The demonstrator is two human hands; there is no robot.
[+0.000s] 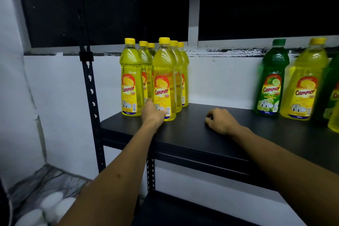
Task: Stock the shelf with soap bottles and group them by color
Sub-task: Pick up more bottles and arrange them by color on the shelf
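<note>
Labels that can be read on the soap bottles

The front yellow bottle carries a red-and-yellow label reading "Cammer", a small "NEW" burst and "LEMON"; the yellow bottle to its left reads the same. The green bottle reads "Cammer" and "LIME". The yellow bottle at right reads "Cammer"; its smaller print is blurred. Barcodes show, digits unreadable.

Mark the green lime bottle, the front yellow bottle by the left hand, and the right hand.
green lime bottle [271, 86]: head view, on its label.
front yellow bottle [163, 86]: head view, on its label.
right hand [221, 121]: head view, back of the hand, resting on the shelf.
</note>
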